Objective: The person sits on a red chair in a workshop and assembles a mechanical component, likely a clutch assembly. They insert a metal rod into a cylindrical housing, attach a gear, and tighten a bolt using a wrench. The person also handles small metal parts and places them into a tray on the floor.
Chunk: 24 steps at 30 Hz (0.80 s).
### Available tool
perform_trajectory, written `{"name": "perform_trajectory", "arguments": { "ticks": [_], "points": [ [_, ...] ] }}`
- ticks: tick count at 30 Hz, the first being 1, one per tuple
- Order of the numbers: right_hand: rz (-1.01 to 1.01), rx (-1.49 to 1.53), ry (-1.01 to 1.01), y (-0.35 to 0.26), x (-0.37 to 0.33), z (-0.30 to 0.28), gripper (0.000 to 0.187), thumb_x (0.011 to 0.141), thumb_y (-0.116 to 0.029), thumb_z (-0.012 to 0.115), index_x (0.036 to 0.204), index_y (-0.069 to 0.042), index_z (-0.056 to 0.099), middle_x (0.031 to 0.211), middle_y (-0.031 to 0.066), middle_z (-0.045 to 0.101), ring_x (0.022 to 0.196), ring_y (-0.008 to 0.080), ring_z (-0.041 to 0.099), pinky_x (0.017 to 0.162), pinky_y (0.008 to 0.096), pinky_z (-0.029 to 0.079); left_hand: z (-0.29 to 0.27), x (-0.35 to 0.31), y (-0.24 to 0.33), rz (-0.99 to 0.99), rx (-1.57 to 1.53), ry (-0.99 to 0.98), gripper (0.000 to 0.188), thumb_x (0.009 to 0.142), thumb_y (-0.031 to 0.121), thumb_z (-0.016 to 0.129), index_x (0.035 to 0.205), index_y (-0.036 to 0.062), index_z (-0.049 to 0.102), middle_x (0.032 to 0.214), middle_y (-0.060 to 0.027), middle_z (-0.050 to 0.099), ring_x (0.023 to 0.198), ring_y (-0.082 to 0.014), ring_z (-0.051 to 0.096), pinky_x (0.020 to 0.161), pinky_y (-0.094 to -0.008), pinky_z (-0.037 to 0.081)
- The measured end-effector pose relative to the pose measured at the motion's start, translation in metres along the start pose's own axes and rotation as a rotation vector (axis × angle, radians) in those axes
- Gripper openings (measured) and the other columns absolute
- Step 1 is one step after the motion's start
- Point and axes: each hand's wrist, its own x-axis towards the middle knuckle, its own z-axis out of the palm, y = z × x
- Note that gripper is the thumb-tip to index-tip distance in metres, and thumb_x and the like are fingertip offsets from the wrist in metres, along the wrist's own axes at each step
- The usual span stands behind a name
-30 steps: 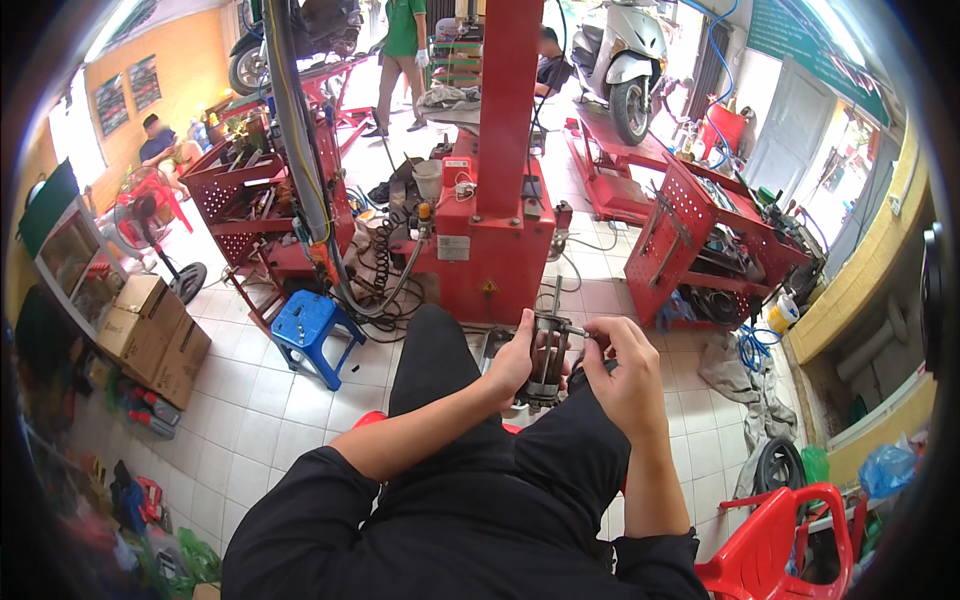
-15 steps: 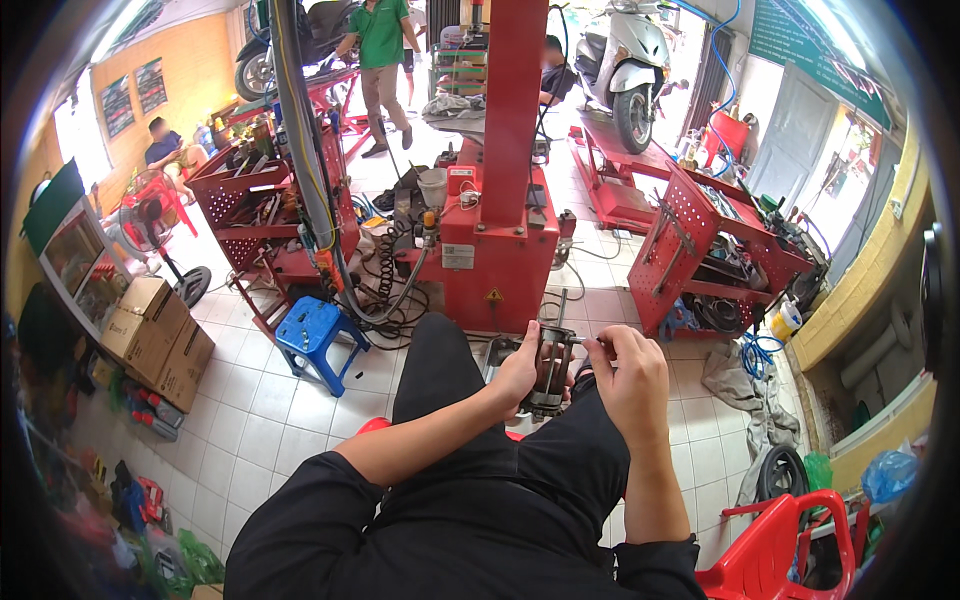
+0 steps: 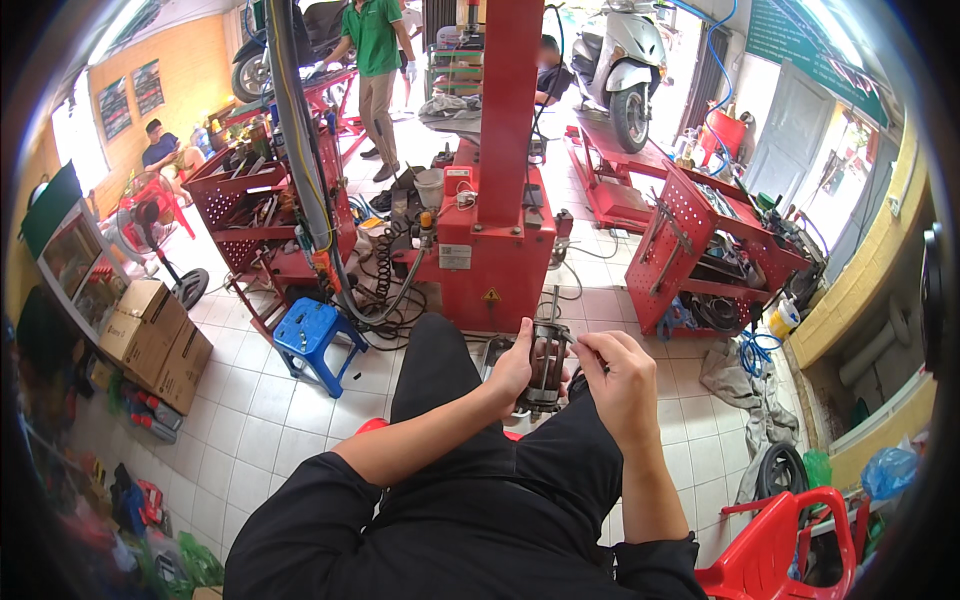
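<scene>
Above my lap, my left hand (image 3: pixel 511 371) is wrapped around the left side of a dark, roughly cylindrical metal machine part (image 3: pixel 547 362). A thin shaft (image 3: pixel 555 302) sticks up from its top, and lighter metal bars run along its side; its exact kind I cannot make out. My right hand (image 3: pixel 618 378) is closed in a pinch at the part's upper right edge. Whatever lies between those fingertips is too small to name. Behind my left hand, a grey metal piece (image 3: pixel 495 350) shows only in part.
A red machine base with a post (image 3: pixel 497 272) stands just ahead. To its left are a blue stool (image 3: pixel 308 325) and a red tool cart (image 3: pixel 265 255); another tool cart (image 3: pixel 665 262) is at right. A red chair (image 3: pixel 780 555) sits near my right side. A person in green (image 3: pixel 377 45) stands beyond.
My right hand has shifted slightly left, its fingertips closer to the metal part. My left hand keeps its hold. The person in green has changed stance.
</scene>
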Motion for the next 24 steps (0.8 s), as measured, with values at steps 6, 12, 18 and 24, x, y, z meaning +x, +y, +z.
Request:
{"name": "perform_trajectory", "arguments": {
  "ticks": [6,12,18,24],
  "points": [
    [0.111,0.109,0.041,0.019,-0.003,0.018,0.010,0.082,-0.005,0.062,0.089,0.001,0.063,0.080,0.0144,0.062,0.068,0.0262,0.062,0.059,0.0339,0.048,0.009,-0.001,-0.001,-0.105,-0.159,-0.047,0.072,0.091,0.065,0.012,0.102,0.0083,0.055,0.074,-0.0081,0.059,0.063,-0.0215,0.060,0.063,-0.0352,0.050],
    [0.990,0.900,-0.289,0.112,-0.016,0.054,0.042,0.095,-0.045,0.039,0.104,-0.007,0.052,0.075,0.0025,0.057,0.064,0.0144,0.056,0.054,0.0308,0.046,-0.007,0.015,-0.013,-0.155,-0.415,-0.004,0.074,0.090,0.066,0.012,0.101,0.0044,0.052,0.073,-0.0106,0.059,0.063,-0.0259,0.059,0.061,-0.0404,0.051],
    [0.982,0.894,-0.218,0.101,-0.037,0.063,0.033,0.097,-0.038,0.040,0.093,-0.007,0.052,0.061,-0.0022,0.050,0.045,0.0091,0.045,0.044,0.0217,0.039,-0.010,0.017,-0.009,-0.084,-0.437,0.041,0.069,0.093,0.061,0.015,0.101,0.0042,0.053,0.077,-0.0126,0.059,0.066,-0.0271,0.058,0.065,-0.0406,0.051],
    [0.589,0.856,-0.116,0.076,-0.014,0.078,0.012,0.093,-0.015,0.051,0.096,-0.003,0.052,0.076,0.0008,0.054,0.062,0.0045,0.051,0.053,0.0195,0.044,-0.021,0.021,0.001,0.028,-0.370,0.074,0.069,0.093,0.061,0.016,0.097,0.0047,0.057,0.084,-0.0121,0.061,0.076,-0.0271,0.058,0.074,-0.0419,0.049]
  ]
}}
